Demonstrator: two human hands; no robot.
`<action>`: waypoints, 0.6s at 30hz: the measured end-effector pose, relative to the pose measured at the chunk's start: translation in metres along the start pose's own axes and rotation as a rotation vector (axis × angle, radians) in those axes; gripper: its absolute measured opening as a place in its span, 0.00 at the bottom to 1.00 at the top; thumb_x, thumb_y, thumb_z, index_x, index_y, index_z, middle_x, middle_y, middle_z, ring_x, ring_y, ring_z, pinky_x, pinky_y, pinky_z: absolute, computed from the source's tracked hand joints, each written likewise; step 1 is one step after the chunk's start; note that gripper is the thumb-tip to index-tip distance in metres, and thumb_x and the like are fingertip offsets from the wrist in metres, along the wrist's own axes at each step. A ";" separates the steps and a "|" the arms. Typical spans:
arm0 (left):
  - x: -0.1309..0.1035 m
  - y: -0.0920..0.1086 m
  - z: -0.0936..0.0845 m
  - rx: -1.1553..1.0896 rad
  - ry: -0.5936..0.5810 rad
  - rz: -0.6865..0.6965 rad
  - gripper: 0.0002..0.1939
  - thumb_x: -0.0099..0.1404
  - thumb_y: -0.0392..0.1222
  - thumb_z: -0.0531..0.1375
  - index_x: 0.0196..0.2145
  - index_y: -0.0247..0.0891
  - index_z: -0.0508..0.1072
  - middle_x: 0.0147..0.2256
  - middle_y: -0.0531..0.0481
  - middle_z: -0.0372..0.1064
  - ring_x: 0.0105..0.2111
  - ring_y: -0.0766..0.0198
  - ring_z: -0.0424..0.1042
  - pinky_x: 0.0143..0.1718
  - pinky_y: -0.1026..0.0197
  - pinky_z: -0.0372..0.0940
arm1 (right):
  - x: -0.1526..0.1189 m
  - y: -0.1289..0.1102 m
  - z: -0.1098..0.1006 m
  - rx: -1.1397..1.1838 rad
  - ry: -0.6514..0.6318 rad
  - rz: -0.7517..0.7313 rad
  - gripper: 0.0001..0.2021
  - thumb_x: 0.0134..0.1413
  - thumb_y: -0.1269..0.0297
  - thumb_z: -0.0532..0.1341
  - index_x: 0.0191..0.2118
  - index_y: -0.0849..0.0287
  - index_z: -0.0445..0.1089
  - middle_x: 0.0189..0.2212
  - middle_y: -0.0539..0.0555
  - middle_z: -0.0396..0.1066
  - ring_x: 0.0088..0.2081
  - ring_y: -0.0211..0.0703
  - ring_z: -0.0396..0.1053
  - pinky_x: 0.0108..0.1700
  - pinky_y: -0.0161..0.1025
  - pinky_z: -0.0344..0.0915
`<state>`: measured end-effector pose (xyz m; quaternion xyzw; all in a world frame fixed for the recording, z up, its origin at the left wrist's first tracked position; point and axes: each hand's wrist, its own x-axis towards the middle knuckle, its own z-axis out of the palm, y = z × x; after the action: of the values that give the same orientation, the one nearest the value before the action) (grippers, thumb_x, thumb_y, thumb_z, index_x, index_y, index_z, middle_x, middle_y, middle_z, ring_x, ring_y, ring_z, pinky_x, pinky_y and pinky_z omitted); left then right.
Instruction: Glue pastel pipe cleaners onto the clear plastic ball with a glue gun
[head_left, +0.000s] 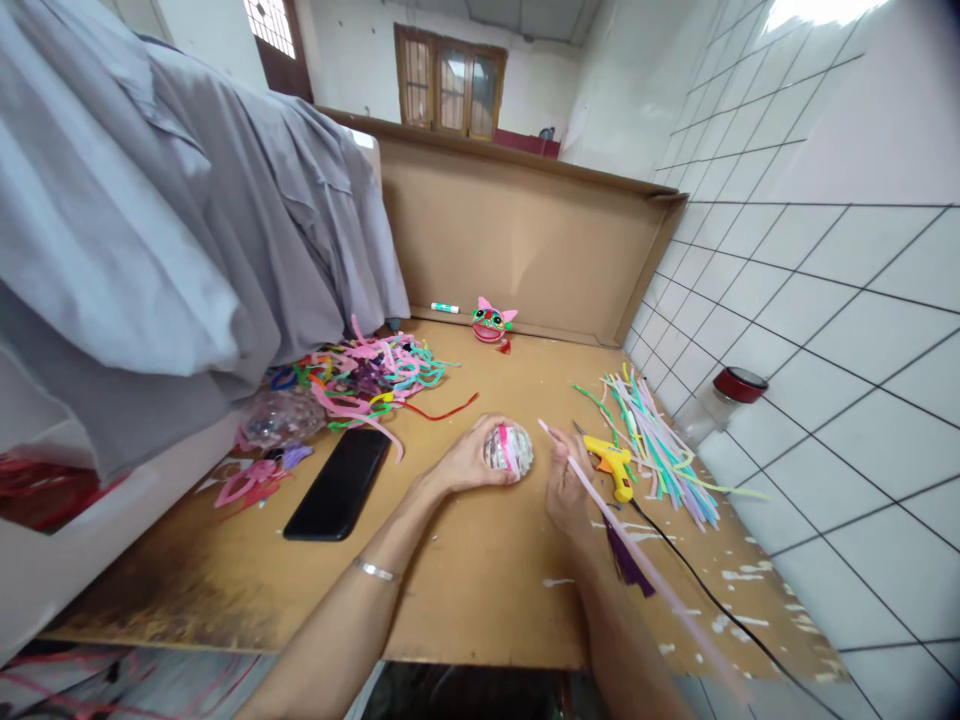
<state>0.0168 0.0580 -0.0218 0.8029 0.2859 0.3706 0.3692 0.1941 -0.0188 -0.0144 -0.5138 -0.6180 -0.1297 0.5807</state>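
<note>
My left hand (470, 455) is wrapped round a clear ribbed plastic ball (521, 455) with a pink strip across its side. In my right hand (568, 485), just right of the ball, a long pale pink pipe cleaner (626, 545) is pinched; its short end points toward the ball and the long end trails down over my forearm. A small gap lies between that tip and the ball. Beside my right hand rests a yellow hot glue gun (616, 465), its black cord (697, 570) running to the front right. A purple tassel (628, 560) lies partly behind the pipe cleaner.
Loose pipe cleaners (660, 450) lie at the right, near a red-lidded jar (739, 385) by the tiled wall. A tangled colourful pile (382, 370) and a black phone (337, 485) are at left. A decorated animal head (491, 322) and a glue stick (445, 308) sit at the back.
</note>
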 end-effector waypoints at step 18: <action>-0.003 0.011 -0.004 0.030 0.001 -0.012 0.38 0.44 0.43 0.72 0.52 0.40 0.65 0.53 0.44 0.64 0.52 0.51 0.67 0.58 0.48 0.62 | -0.034 -0.002 0.008 -0.052 -0.058 -0.306 0.12 0.63 0.71 0.57 0.47 0.54 0.74 0.39 0.58 0.78 0.42 0.45 0.77 0.45 0.43 0.75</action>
<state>0.0138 0.0517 -0.0122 0.8064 0.2963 0.3646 0.3592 0.1811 -0.0303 -0.0446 -0.4320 -0.7021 -0.2176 0.5227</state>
